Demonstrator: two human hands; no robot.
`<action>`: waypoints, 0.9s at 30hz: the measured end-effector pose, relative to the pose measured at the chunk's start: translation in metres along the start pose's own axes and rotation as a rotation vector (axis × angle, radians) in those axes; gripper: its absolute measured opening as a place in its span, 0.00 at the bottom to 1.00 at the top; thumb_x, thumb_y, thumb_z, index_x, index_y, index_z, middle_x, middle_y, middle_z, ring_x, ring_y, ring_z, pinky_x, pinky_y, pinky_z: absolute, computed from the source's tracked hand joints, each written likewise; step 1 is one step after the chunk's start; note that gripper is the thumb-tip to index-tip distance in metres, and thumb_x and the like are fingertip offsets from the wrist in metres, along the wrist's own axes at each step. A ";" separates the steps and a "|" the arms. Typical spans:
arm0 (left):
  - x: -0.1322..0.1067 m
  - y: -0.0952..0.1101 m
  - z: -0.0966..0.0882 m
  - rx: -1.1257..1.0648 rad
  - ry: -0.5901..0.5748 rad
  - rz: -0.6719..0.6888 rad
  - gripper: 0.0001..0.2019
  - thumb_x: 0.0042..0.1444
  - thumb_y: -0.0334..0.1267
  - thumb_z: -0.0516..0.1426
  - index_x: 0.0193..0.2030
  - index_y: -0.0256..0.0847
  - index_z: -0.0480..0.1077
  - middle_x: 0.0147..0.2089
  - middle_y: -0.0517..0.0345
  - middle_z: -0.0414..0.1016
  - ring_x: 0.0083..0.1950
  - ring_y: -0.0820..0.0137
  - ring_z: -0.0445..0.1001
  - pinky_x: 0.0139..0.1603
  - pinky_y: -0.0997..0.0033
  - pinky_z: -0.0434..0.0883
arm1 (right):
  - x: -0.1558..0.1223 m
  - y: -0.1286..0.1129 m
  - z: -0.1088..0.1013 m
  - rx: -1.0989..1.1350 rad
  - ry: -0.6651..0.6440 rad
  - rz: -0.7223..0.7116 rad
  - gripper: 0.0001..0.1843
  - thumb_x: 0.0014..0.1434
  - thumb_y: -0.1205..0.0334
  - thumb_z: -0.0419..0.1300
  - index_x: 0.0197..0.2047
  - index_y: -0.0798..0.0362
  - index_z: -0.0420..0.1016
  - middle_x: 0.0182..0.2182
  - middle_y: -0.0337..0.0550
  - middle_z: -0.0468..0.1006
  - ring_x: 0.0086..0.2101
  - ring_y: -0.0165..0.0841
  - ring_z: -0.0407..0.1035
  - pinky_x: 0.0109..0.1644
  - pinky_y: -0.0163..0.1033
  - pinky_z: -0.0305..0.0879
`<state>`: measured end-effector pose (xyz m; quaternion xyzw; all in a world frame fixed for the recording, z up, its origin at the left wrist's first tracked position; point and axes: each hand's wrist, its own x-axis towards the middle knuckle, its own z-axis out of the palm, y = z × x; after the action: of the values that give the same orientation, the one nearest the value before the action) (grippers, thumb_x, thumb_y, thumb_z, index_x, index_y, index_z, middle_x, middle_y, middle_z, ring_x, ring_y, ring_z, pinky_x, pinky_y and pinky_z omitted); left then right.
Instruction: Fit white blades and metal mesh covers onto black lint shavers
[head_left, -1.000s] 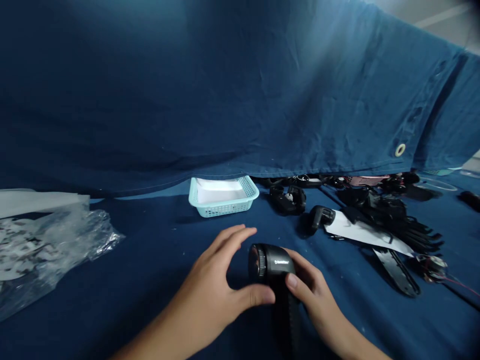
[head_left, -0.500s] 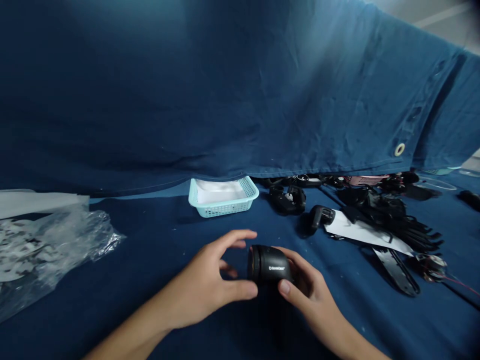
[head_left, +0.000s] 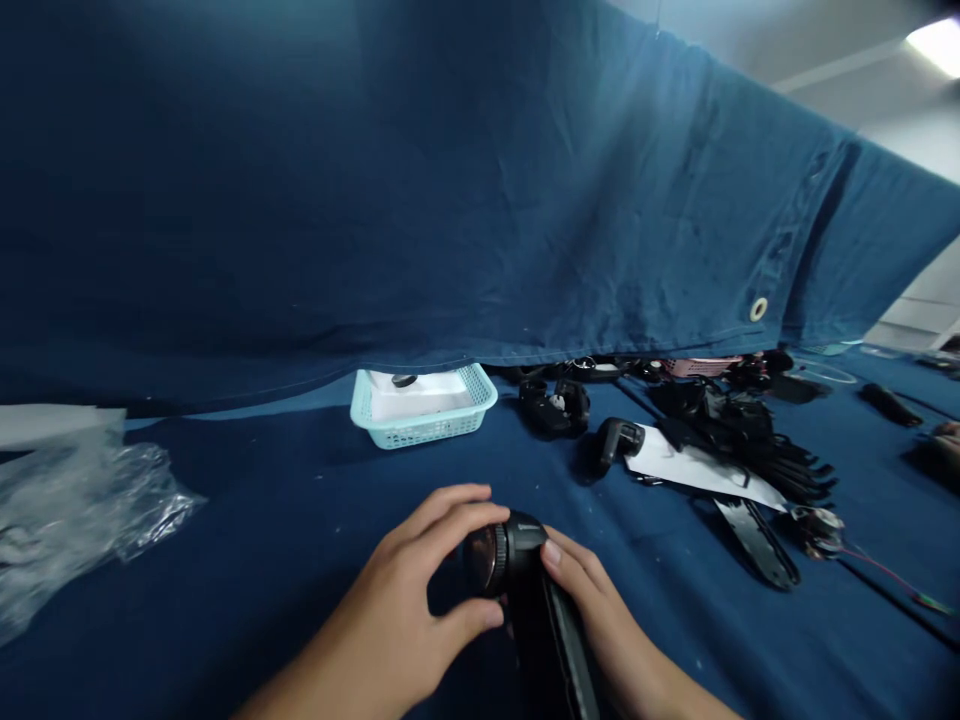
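A black handheld device (head_left: 534, 620) with an angled head is in front of me, its long body running down out of view. My right hand (head_left: 600, 610) is closed around the body from the right, thumb near the top. At the left, the head ends in a ribbed ring and a dark, coppery round face (head_left: 484, 558). My left hand (head_left: 420, 590) curves around this end, index fingertip on the ring's top and thumb at its lower edge. Beyond the hands stands a light-blue basket (head_left: 427, 435) lined with white paper, a small dark round piece (head_left: 403, 380) inside.
Clear plastic bags (head_left: 82, 510) lie at the left. To the right are another black angled head part (head_left: 619, 440), an open black housing (head_left: 555, 405), black gloves (head_left: 765, 450), a long shell piece (head_left: 757, 545) and a wired motor (head_left: 821, 530). A blue cloth (head_left: 450, 200) hangs behind.
The device has been turned so its round face shows more and its lettering no longer shows. My left fingers have come onto the ring. The view has shifted, revealing the dark piece in the basket.
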<state>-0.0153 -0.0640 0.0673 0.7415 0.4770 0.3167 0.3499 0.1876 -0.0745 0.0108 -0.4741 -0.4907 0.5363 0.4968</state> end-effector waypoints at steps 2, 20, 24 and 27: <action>-0.001 -0.002 0.002 0.013 0.017 -0.029 0.32 0.50 0.42 0.66 0.63 0.60 0.64 0.70 0.58 0.58 0.66 0.49 0.61 0.63 0.47 0.64 | 0.000 -0.001 0.001 0.034 -0.001 -0.005 0.27 0.55 0.37 0.62 0.49 0.47 0.80 0.51 0.47 0.81 0.53 0.50 0.72 0.57 0.55 0.69; 0.007 0.005 -0.008 -0.298 -0.111 -0.204 0.19 0.55 0.46 0.63 0.51 0.45 0.69 0.45 0.56 0.79 0.37 0.67 0.78 0.37 0.69 0.73 | -0.001 -0.009 -0.002 0.019 -0.205 -0.117 0.26 0.56 0.48 0.67 0.56 0.44 0.72 0.52 0.46 0.80 0.54 0.45 0.72 0.58 0.49 0.67; 0.005 0.004 -0.005 -0.262 -0.076 -0.154 0.22 0.51 0.43 0.67 0.53 0.47 0.69 0.49 0.57 0.78 0.49 0.60 0.77 0.48 0.63 0.74 | -0.002 -0.012 -0.001 -0.038 -0.171 -0.103 0.24 0.57 0.41 0.62 0.52 0.45 0.76 0.50 0.47 0.81 0.51 0.47 0.74 0.57 0.52 0.68; 0.003 0.001 -0.002 -0.167 -0.032 -0.123 0.24 0.49 0.41 0.68 0.53 0.51 0.70 0.50 0.60 0.77 0.51 0.60 0.75 0.54 0.58 0.72 | -0.003 -0.015 0.000 -0.037 -0.128 -0.075 0.25 0.56 0.39 0.62 0.50 0.46 0.77 0.47 0.47 0.82 0.48 0.47 0.74 0.55 0.52 0.69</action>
<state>-0.0152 -0.0608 0.0701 0.6841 0.4879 0.3212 0.4369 0.1884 -0.0770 0.0263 -0.4292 -0.5488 0.5373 0.4753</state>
